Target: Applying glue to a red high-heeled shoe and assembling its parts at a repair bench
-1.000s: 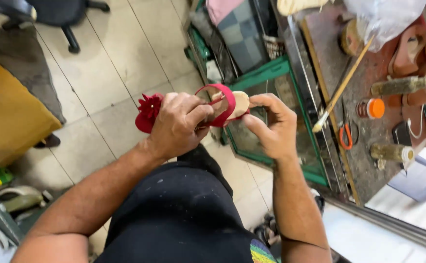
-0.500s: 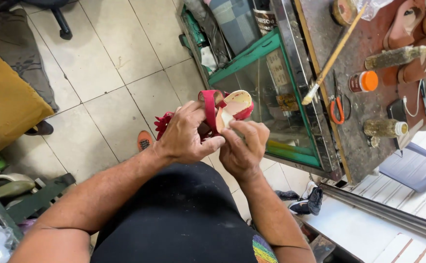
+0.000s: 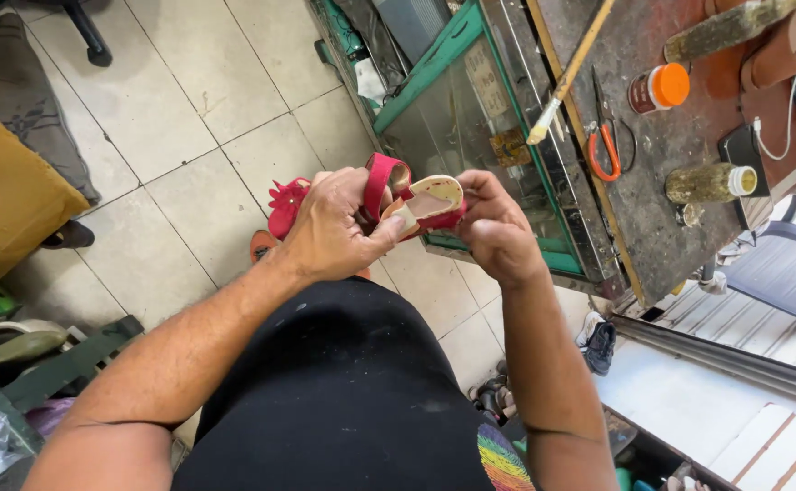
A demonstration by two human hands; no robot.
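A small red sandal (image 3: 416,198) with a red strap and a pale insole is held in front of my lap by both hands. My left hand (image 3: 330,227) wraps around its front part, thumb pressed near the insole; a red frilly bit (image 3: 284,205) sticks out behind the fingers. My right hand (image 3: 493,227) grips the heel end from the right, fingers curled under the sole. The sandal's underside is hidden.
A dirty workbench (image 3: 661,200) at the right carries a long wooden brush (image 3: 569,73), orange-handled scissors (image 3: 605,145), an orange-capped jar (image 3: 657,88) and a glass bottle (image 3: 711,182). A green-framed glass cabinet (image 3: 457,109) stands beneath it. A yellow cushion (image 3: 7,195) lies at the left on the tiled floor.
The sandal has been turned in my hands, and the insole now faces up. My view has shifted, bringing the workbench closer.
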